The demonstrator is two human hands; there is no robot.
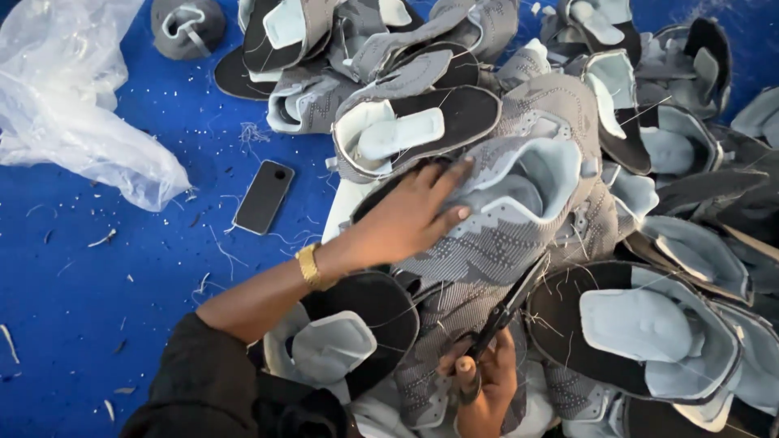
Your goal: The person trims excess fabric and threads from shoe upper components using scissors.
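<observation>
While the left hand (410,215) lies spread flat on a grey knit shoe upper (503,219), the right hand (485,381) grips black scissors (507,308) against it.

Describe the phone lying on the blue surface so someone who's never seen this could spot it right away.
Start at the blue surface left of the heap of grey shoe uppers. Below the crumpled clear plastic bag, just left of the left hand, lies the phone. It is the only flat, dark, glossy rectangle there, among thread scraps.
</observation>
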